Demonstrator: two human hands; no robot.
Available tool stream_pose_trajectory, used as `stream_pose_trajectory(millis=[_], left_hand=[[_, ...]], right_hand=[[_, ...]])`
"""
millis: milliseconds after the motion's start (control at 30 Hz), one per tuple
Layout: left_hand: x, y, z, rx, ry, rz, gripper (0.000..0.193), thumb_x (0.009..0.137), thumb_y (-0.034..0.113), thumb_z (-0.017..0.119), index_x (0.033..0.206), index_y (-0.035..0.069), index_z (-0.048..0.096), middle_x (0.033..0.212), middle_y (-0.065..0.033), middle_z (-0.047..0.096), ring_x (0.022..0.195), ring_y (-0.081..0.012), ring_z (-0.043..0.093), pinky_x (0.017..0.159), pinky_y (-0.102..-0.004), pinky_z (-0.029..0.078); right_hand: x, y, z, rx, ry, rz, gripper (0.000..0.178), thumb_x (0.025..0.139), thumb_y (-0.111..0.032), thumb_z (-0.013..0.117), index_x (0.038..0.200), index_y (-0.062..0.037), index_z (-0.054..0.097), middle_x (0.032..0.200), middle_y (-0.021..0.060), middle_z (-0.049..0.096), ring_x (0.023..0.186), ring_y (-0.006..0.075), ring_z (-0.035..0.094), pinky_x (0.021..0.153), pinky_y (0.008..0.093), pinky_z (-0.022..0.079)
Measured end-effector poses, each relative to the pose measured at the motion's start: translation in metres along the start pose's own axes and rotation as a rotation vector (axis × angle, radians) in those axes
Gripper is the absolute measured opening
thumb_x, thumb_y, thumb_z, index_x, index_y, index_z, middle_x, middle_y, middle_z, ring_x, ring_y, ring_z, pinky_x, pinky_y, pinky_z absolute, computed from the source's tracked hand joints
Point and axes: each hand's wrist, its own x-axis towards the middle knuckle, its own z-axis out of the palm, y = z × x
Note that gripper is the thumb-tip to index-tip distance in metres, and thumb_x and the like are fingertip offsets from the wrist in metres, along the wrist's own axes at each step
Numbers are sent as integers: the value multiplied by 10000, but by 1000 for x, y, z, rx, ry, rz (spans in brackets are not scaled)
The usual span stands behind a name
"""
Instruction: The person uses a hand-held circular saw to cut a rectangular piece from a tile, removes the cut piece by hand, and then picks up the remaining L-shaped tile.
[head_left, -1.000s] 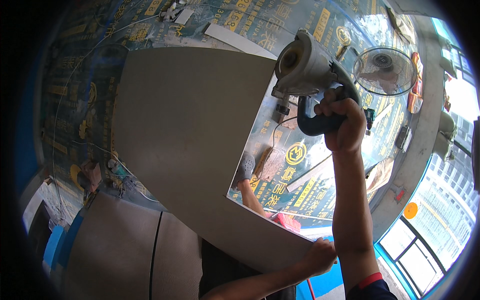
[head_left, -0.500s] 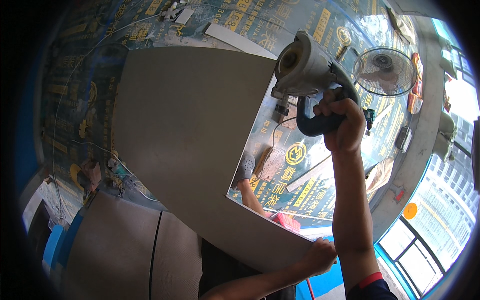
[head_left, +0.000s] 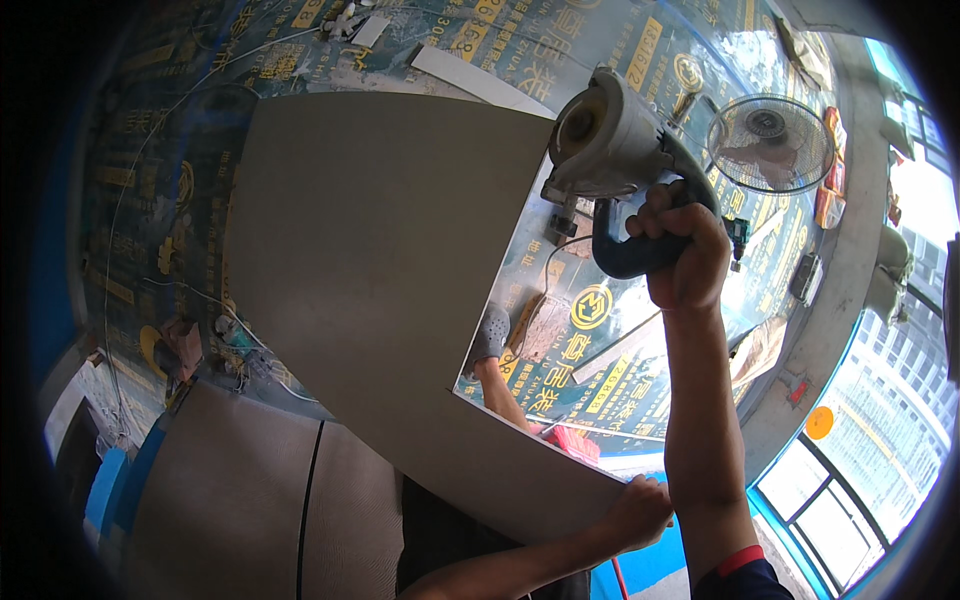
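Observation:
A large grey tile panel (head_left: pixel 380 240) with an L-shaped cutout on its right side reaches from near my body to the far middle. My right hand (head_left: pixel 690 245) is wrapped round the looped handle of a handheld circular saw (head_left: pixel 620 150), fingers closed. The saw's round disc (head_left: pixel 583 122) faces left beside the panel's far right corner; whether it touches the panel I cannot tell. Down at the near right end of the panel, my left hand (head_left: pixel 640 512) grips the edge with curled fingers. My foot in a grey clog (head_left: pixel 490 332) shows through the cutout.
Printed protective sheeting (head_left: pixel 640 370) covers the floor. A round fan (head_left: pixel 768 142) stands beyond the saw at right. A pale strip (head_left: pixel 480 80) lies at the far side, a red brush-like item (head_left: pixel 575 442) near the cutout. Cables run at left; windows line the right.
The saw has tipped slightly downward in my right hand. My left hand and the panel have stayed in place.

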Motion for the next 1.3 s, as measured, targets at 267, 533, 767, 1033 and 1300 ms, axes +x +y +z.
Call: stream_pose_trajectory(millis=[267,533,767,1033,1300], left_hand=[[0,1,-1,-4,-56,-38,139,677,63,718,792,70,640,738,-117,614,739,-290,634,605,-418,401],[0,3,-6,3,-54,-37,155,679,81,729,792,58,625,735,-122,608,724,-295,625,606,-416,397],[-1,2,-3,-18,4,-17,171,673,90,736,792,61,618,730,-124,601,725,-297,625,606,-418,393],[1,3,-5,-3,-14,-25,200,672,105,753,796,42,609,710,-131,595,699,-301,619,590,-414,392],[0,4,-7,-1,-16,-31,203,667,113,768,782,37,618,705,-138,593,677,-301,615,583,-414,394]], right_hand=[[-1,1,1,21,-11,13,94,691,-32,481,760,7,531,672,69,459,574,172,441,594,323,426],[-3,0,4,7,19,35,81,690,-21,476,761,-3,511,678,55,435,579,165,421,602,328,423],[-5,3,1,51,4,61,84,700,-20,479,775,-4,512,692,62,444,594,170,432,620,332,428],[-7,3,0,67,-18,66,81,697,-26,482,772,-19,511,689,48,431,587,157,412,610,329,412],[-9,4,-3,58,-26,80,66,695,-27,486,758,-16,504,672,45,421,580,160,406,609,327,410]])
